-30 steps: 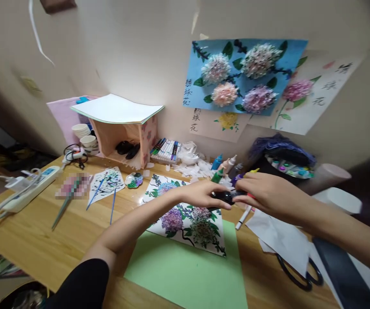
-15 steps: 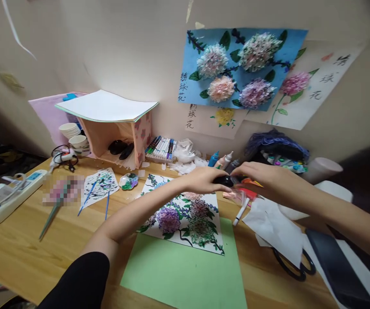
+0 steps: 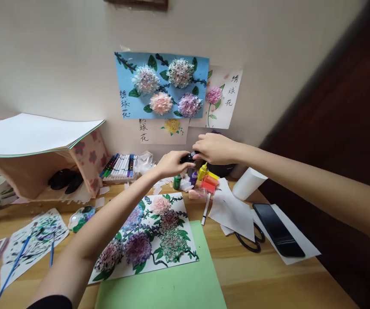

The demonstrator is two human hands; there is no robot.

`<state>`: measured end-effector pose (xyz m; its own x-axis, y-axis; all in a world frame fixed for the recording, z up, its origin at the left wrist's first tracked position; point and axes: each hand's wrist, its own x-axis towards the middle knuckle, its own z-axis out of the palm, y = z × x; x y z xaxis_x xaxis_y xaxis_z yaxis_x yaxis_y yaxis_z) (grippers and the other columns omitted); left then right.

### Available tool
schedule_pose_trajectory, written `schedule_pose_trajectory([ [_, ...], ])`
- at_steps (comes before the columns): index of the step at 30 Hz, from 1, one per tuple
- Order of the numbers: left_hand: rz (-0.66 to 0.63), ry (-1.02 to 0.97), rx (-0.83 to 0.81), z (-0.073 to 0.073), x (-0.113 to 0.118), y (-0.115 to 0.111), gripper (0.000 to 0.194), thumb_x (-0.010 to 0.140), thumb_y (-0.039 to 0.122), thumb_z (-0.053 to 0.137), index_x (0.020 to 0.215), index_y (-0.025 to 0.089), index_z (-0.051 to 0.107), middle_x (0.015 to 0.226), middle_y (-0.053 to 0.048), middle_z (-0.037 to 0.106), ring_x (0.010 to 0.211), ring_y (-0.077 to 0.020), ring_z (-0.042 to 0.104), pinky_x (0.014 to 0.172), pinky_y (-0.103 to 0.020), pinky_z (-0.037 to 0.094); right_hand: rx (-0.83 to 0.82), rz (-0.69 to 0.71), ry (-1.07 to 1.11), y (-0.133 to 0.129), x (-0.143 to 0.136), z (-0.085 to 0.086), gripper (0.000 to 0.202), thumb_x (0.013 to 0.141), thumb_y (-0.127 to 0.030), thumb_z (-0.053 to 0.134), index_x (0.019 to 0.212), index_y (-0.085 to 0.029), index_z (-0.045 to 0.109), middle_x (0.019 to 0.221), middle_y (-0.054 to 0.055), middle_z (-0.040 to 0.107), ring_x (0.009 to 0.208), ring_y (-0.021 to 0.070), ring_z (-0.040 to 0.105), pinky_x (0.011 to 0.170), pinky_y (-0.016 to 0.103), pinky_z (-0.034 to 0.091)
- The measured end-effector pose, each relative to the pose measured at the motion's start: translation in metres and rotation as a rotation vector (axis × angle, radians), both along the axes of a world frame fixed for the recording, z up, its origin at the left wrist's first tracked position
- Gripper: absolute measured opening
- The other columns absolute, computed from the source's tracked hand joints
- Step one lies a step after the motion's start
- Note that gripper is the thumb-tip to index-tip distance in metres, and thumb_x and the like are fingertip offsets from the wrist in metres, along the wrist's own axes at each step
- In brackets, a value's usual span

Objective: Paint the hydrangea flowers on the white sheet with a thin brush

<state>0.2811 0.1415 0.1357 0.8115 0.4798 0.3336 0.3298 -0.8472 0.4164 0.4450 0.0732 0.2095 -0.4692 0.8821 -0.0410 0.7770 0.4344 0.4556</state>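
My left hand (image 3: 172, 164) is closed around a small black bottle (image 3: 187, 158), probably paint, held over the back of the table. The fingers of my right hand (image 3: 214, 148) pinch the bottle's greyish cap end. Whether the cap is on or loose I cannot tell. Just below the hands stand a green paint bottle (image 3: 177, 182), a purple one (image 3: 194, 177) and a yellow one (image 3: 202, 171). Nearer to me, under my left forearm, lies a white sheet with textured hydrangea flowers (image 3: 139, 248), partly on a green sheet (image 3: 159, 294).
Markers (image 3: 120, 166) stand at the back beside a pink box (image 3: 90, 159). Paintbrushes (image 3: 14, 267) lie on a paint-smeared paper at the left. Right are a white cup-like roll (image 3: 248, 183), black-handled scissors (image 3: 248, 246) under paper and a phone (image 3: 279, 229). Flower pictures (image 3: 162, 86) hang on the wall.
The view has turned to the right, so the table and wall pictures appear further left. Both hands still hold the black bottle, now raised a little against the wall behind.
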Motion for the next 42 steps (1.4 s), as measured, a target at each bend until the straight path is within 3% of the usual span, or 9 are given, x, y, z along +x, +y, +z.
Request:
schedule_pose_trajectory([
  [7, 0.161, -0.061, 0.030, -0.005, 0.039, 0.011, 0.027, 0.079, 0.045, 0.059, 0.093, 0.023, 0.066, 0.088, -0.005, 0.071, 0.083, -0.0240, 0.064, 0.062, -0.027, 0.040, -0.025, -0.179, 0.057, 0.014, 0.024, 0.002, 0.031, 0.091, -0.034, 0.043, 0.097, -0.013, 0.065, 0.090, 0.013, 0.069, 0.090, 0.0244, 0.057, 0.069, 0.031, 0.034],
  [12, 0.157, -0.149, -0.044, -0.005, 0.042, 0.032, 0.050, 0.079, 0.045, 0.062, 0.119, 0.017, 0.056, 0.124, -0.013, 0.060, 0.115, -0.0259, 0.055, 0.092, -0.033, 0.042, 0.066, -0.238, -0.009, 0.036, 0.034, -0.001, 0.035, 0.091, -0.034, 0.043, 0.097, -0.009, 0.067, 0.096, 0.016, 0.070, 0.100, 0.0280, 0.055, 0.075, 0.034, 0.037],
  [18, 0.230, -0.149, -0.044, -0.014, -0.023, 0.029, 0.045, 0.087, 0.046, 0.049, 0.117, 0.014, 0.055, 0.123, -0.015, 0.059, 0.116, -0.0260, 0.053, 0.098, -0.040, 0.040, 0.008, -0.326, -0.079, 0.076, 0.044, -0.037, 0.021, 0.085, -0.024, 0.057, 0.090, -0.007, 0.069, 0.099, 0.020, 0.069, 0.111, 0.0300, 0.052, 0.086, 0.038, 0.040],
  [21, 0.271, -0.090, 0.063, -0.015, -0.065, 0.025, 0.038, 0.088, 0.042, 0.045, 0.111, 0.015, 0.057, 0.117, -0.013, 0.062, 0.114, -0.0262, 0.053, 0.099, -0.043, 0.038, -0.067, -0.368, -0.106, 0.092, 0.046, -0.058, 0.025, 0.087, -0.029, 0.058, 0.104, -0.011, 0.062, 0.110, 0.014, 0.063, 0.106, 0.0242, 0.056, 0.089, 0.040, 0.046],
  [24, 0.319, -0.073, 0.079, -0.008, -0.099, 0.023, 0.034, 0.089, 0.041, 0.041, 0.107, 0.017, 0.060, 0.112, -0.011, 0.065, 0.107, -0.0252, 0.057, 0.095, -0.042, 0.041, -0.150, -0.401, -0.112, 0.105, 0.046, -0.076, 0.035, 0.088, -0.035, 0.056, 0.117, -0.014, 0.054, 0.119, 0.010, 0.057, 0.101, 0.0201, 0.059, 0.086, 0.041, 0.051],
  [29, 0.349, -0.088, 0.090, 0.007, -0.132, 0.015, 0.028, 0.088, 0.036, 0.043, 0.096, 0.020, 0.065, 0.104, -0.008, 0.068, 0.106, -0.0244, 0.058, 0.093, -0.039, 0.043, -0.280, -0.453, -0.103, 0.117, 0.043, -0.094, 0.035, 0.089, -0.034, 0.056, 0.117, -0.015, 0.054, 0.118, 0.010, 0.057, 0.101, 0.0202, 0.059, 0.085, 0.041, 0.052],
  [34, 0.348, -0.115, 0.101, 0.013, -0.150, 0.001, 0.025, 0.089, 0.036, 0.045, 0.094, 0.023, 0.066, 0.104, -0.006, 0.068, 0.108, -0.0233, 0.056, 0.093, -0.038, 0.042, -0.309, -0.473, -0.072, 0.120, 0.046, -0.095, 0.032, 0.087, -0.034, 0.057, 0.112, -0.014, 0.057, 0.114, 0.009, 0.060, 0.099, 0.0196, 0.060, 0.084, 0.039, 0.052],
  [38, 0.337, -0.084, 0.104, 0.011, -0.158, -0.008, 0.024, 0.089, 0.036, 0.045, 0.093, 0.024, 0.065, 0.101, -0.005, 0.069, 0.102, -0.0233, 0.058, 0.088, -0.037, 0.045, -0.217, -0.455, 0.002, 0.106, 0.041, -0.077, 0.029, 0.076, -0.032, 0.069, 0.094, -0.009, 0.066, 0.098, 0.017, 0.067, 0.098, 0.0283, 0.061, 0.075, 0.035, 0.050],
  [42, 0.361, -0.066, 0.126, 0.009, -0.170, -0.014, 0.024, 0.089, 0.035, 0.044, 0.092, 0.024, 0.065, 0.098, -0.005, 0.069, 0.099, -0.0237, 0.059, 0.085, -0.037, 0.046, -0.071, -0.308, 0.122, 0.068, 0.018, -0.063, 0.034, 0.091, -0.036, 0.044, 0.102, -0.010, 0.064, 0.101, 0.019, 0.066, 0.106, 0.0280, 0.056, 0.078, 0.035, 0.046],
])
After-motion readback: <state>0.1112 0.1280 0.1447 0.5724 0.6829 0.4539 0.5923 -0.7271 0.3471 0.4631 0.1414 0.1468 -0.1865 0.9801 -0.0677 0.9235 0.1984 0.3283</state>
